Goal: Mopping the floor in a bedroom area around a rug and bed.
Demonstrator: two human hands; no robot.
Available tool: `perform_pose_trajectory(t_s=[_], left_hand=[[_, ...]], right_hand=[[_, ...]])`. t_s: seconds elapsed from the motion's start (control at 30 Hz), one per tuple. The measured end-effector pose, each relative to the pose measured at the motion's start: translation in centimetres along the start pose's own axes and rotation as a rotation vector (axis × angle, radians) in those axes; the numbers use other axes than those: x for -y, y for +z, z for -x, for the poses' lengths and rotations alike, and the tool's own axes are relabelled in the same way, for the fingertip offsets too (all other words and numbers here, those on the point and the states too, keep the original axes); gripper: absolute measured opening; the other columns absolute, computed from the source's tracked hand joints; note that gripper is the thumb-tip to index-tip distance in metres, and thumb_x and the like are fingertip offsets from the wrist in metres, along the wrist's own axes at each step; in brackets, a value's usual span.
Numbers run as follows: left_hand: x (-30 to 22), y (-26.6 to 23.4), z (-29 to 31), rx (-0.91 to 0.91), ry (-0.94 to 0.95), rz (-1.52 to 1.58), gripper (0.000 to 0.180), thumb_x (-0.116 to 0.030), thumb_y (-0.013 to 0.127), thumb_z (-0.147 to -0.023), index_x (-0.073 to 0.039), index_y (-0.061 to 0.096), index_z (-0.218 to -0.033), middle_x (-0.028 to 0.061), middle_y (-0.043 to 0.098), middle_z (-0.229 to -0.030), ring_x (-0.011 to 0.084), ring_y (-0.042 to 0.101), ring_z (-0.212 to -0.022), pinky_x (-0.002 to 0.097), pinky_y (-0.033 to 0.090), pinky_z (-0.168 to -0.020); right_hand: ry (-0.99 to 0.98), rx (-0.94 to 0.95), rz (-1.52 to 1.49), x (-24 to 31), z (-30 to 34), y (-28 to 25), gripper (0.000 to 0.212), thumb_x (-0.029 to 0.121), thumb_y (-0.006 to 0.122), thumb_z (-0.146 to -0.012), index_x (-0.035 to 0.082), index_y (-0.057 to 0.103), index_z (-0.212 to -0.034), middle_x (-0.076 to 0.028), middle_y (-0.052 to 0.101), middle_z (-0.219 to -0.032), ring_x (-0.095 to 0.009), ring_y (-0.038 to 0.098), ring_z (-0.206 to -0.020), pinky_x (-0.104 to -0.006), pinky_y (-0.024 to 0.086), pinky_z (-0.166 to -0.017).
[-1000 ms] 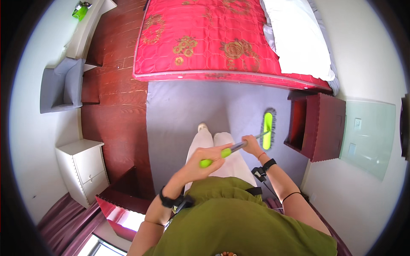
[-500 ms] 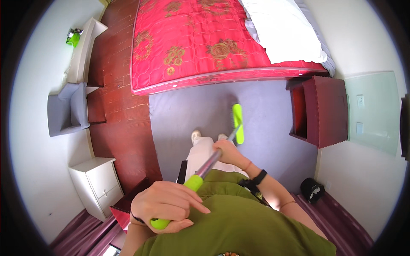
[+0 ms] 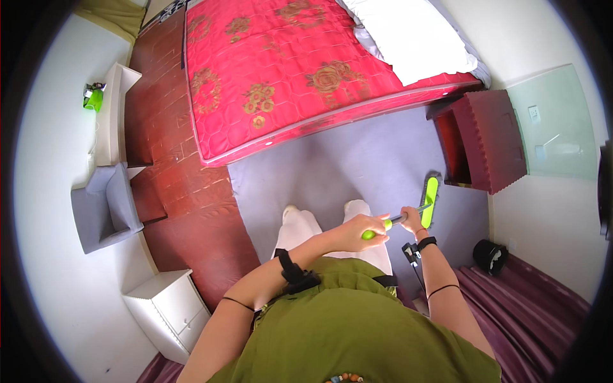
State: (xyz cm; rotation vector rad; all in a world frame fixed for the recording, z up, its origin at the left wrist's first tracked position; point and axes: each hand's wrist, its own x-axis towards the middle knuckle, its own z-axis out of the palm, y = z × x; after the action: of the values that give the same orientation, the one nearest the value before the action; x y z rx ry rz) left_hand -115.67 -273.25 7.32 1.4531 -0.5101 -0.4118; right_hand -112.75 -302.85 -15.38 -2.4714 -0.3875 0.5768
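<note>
A broom with a lime-green head (image 3: 429, 203) and dark bristles rests on the grey floor covering, between the dark red nightstand and my right arm. My right hand (image 3: 412, 219) is closed around the grey shaft, close to the head in this view. Around the green grip at the upper end, my left hand (image 3: 359, 232) is wrapped, with the grip's rounded tip showing past the fingers. The handle slants from my waist out to the right. Both feet stand on the grey floor covering (image 3: 332, 166).
Ahead is a bed with a red floral mattress (image 3: 281, 70) and white bedding. The open-fronted nightstand (image 3: 485, 140) stands at right, a black bin (image 3: 490, 255) behind it near purple curtains. Along the left are a grey chair (image 3: 108, 207) and a white cabinet (image 3: 169, 306).
The broom head has swung right, toward the nightstand. Both hands moved right with the handle, the left one crossing in front of my body. My view has turned slightly.
</note>
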Motion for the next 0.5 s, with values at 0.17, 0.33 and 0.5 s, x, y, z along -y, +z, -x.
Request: perform_pose_trajectory(t_s=[0.17, 0.33, 0.5], left_hand=[[-1.8, -6.0, 10.3, -0.136, -0.104, -0.026, 0.025, -0.004, 0.056, -0.082, 0.003, 0.046, -0.061, 0.0098, 0.040, -0.057, 0.0265, 0.058, -0.079, 0.0412, 0.032, -0.104], [-11.2, -12.8, 20.6, -0.251, -0.189, -0.206, 0.020, 0.005, 0.054, -0.079, 0.005, 0.047, -0.060, 0.0126, 0.050, -0.065, 0.0347, 0.053, -0.112, 0.0406, 0.039, -0.095], [-19.5, -15.5, 27.1, -0.317, -0.152, -0.301, 0.021, 0.005, 0.054, -0.074, 0.002, 0.046, -0.055, 0.0103, 0.049, -0.057, 0.0338, 0.060, -0.100, 0.0445, 0.043, -0.092]], right_hand=[[-0.097, 0.044, 0.020, 10.2, -2.5, 7.2, 0.009, 0.009, 0.062, -0.056, 0.006, 0.054, -0.060, -0.017, 0.056, -0.064, -0.039, 0.054, -0.067, -0.0456, 0.042, -0.060], [-0.282, 0.031, -0.137, 23.7, -4.2, 15.2, 0.015, 0.006, 0.061, -0.052, 0.008, 0.055, -0.066, -0.015, 0.056, -0.070, -0.037, 0.052, -0.074, -0.0421, 0.041, -0.067], [-0.410, 0.099, -0.274, 37.9, -3.1, 19.7, 0.019, 0.003, 0.061, -0.054, 0.007, 0.048, -0.067, -0.012, 0.054, -0.069, -0.035, 0.052, -0.073, -0.0404, 0.039, -0.061]])
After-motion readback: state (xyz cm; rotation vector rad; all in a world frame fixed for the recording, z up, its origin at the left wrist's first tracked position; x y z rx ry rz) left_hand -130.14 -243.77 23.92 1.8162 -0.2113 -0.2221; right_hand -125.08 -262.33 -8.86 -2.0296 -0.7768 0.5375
